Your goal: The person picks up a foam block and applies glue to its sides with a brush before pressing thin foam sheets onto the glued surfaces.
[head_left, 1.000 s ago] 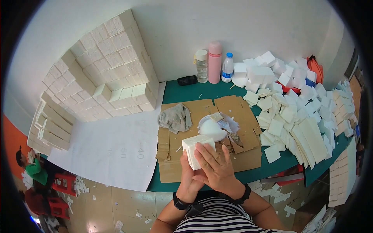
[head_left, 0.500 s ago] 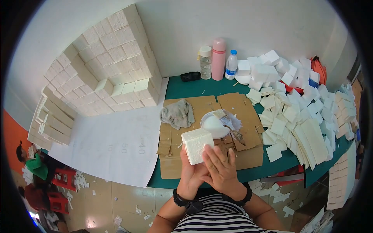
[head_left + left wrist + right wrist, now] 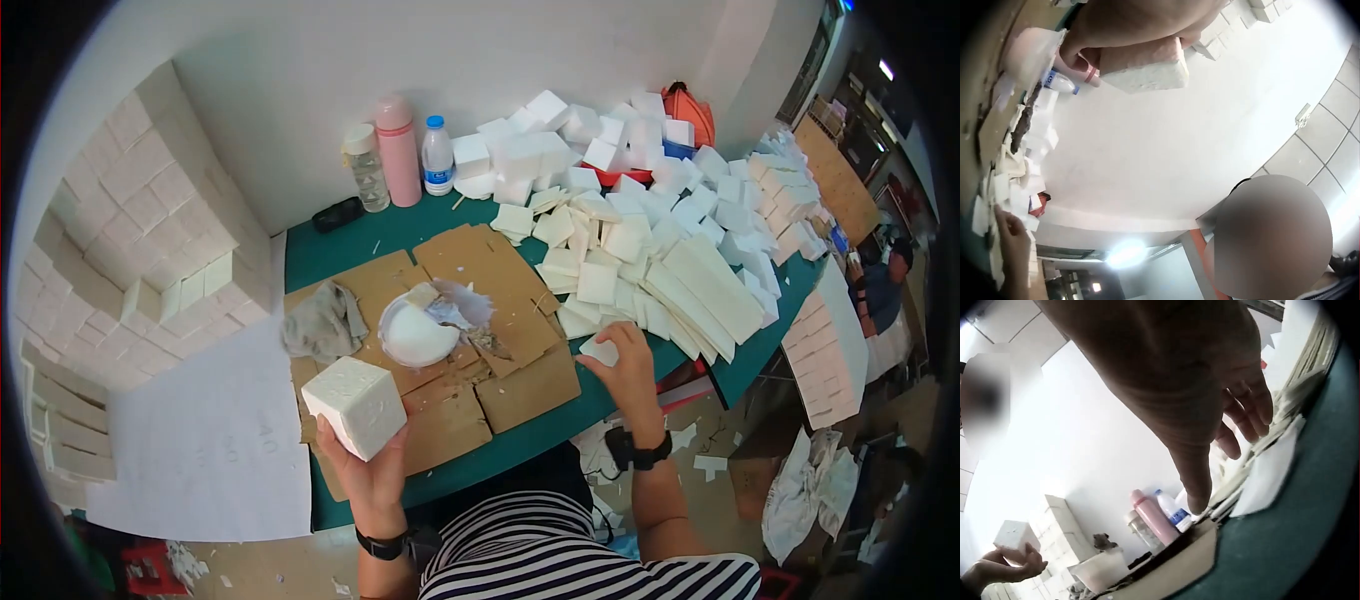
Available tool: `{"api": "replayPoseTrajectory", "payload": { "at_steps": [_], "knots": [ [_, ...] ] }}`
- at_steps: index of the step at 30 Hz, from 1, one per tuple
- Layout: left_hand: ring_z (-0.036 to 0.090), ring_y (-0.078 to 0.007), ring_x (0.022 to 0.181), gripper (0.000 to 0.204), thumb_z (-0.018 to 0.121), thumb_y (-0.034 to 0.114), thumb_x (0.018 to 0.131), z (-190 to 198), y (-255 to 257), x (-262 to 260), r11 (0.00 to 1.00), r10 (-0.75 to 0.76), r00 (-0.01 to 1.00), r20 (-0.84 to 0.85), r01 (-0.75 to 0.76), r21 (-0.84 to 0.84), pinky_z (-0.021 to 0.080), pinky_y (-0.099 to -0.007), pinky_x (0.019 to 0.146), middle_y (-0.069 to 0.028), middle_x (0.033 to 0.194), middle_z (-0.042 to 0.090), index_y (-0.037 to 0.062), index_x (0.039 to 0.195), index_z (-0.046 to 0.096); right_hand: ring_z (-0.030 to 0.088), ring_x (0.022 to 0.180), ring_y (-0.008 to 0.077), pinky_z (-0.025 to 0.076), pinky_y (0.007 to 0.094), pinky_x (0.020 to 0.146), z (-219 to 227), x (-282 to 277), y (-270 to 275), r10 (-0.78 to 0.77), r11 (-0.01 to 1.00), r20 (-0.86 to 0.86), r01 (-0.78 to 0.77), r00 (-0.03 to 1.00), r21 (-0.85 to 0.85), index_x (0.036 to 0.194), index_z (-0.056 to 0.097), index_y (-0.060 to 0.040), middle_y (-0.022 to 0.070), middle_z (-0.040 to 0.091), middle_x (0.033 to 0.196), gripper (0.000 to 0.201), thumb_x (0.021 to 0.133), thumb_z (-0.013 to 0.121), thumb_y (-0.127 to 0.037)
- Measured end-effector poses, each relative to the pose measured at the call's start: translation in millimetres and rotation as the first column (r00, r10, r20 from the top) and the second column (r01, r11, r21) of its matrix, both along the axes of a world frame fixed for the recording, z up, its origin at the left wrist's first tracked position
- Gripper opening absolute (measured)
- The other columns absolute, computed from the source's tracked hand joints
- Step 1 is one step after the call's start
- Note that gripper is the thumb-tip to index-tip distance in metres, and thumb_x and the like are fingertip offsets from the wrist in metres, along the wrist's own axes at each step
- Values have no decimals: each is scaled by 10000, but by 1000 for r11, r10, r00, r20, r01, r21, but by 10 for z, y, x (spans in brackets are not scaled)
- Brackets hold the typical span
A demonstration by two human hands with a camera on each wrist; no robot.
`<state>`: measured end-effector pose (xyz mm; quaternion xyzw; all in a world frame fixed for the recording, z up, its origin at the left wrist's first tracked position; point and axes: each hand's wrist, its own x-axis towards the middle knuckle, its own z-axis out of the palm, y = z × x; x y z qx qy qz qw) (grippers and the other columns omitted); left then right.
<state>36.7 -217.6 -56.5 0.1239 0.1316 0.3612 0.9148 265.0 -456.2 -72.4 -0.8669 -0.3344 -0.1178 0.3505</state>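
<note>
In the head view, my left hand (image 3: 368,480) grips a white cube-shaped block (image 3: 355,405) from below, over the front left of the cardboard. The block's faces look slightly rough and wrinkled. My right hand (image 3: 632,375) reaches over the table's right side, thumb and fingers spread on either side of a thin white square sheet (image 3: 601,351). The right wrist view shows the thumb and fingers apart, close above the sheet (image 3: 1266,478) on the green surface. A bowl of white paste (image 3: 418,335) stands on the cardboard between the hands, a brush lying across its rim.
A heap of white blocks and sheets (image 3: 625,240) covers the right of the green table. A grey cloth (image 3: 325,322) lies on the cardboard (image 3: 530,385). Bottles, including a pink flask (image 3: 398,155), stand by the wall. Stacked white blocks (image 3: 150,200) rise at left.
The hands have parted: the right hand left the block and moved right to the sheet, while the left hand kept the block and moved left. The head view turned right.
</note>
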Motion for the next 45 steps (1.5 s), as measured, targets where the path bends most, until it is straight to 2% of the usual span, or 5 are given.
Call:
{"api": "replayPoseTrajectory", "payload": {
  "at_steps": [18,26,29,33,45],
  "knots": [
    [518,-295,1158,504,556,462,919,-172,16,-60,999,-11,999,-50,13,29,434,-507,954,-82,1284,535,182,1326,459,577,956,318,481,389,835,-482,71,-331,-122,964,182,160,976,-211,1018,628,-21,129,590,1012,473,605,840,-117],
    [508,-280,1189,611,571,505,890,-191,2,-78,998,15,990,-140,-7,55,471,-482,935,-63,1326,498,204,1386,380,585,830,293,488,375,725,-328,73,-226,-215,973,152,225,965,-50,885,660,1,125,583,898,280,649,796,-66],
    [502,-282,1204,620,567,486,899,-208,3,-114,997,17,991,-133,-8,74,466,-459,949,-61,1334,498,180,1398,364,580,800,260,464,342,666,-370,106,-321,-131,985,-203,152,970,87,909,679,-17,103,587,922,235,681,716,27],
    [496,-272,1224,699,590,480,884,-341,29,-143,973,129,957,-260,-71,220,446,-427,989,-81,1352,486,109,1422,341,579,754,206,448,280,646,-172,0,-278,-82,986,172,55,982,157,920,705,-18,99,623,936,264,685,656,92],
    [487,-253,1235,904,717,452,762,-102,-41,-123,867,124,922,-367,79,492,416,-359,1016,-133,1375,449,10,1440,313,635,1008,219,492,304,854,50,-199,-47,62,942,82,-85,995,325,1042,704,-25,116,650,1135,381,706,592,117]
  ]
}}
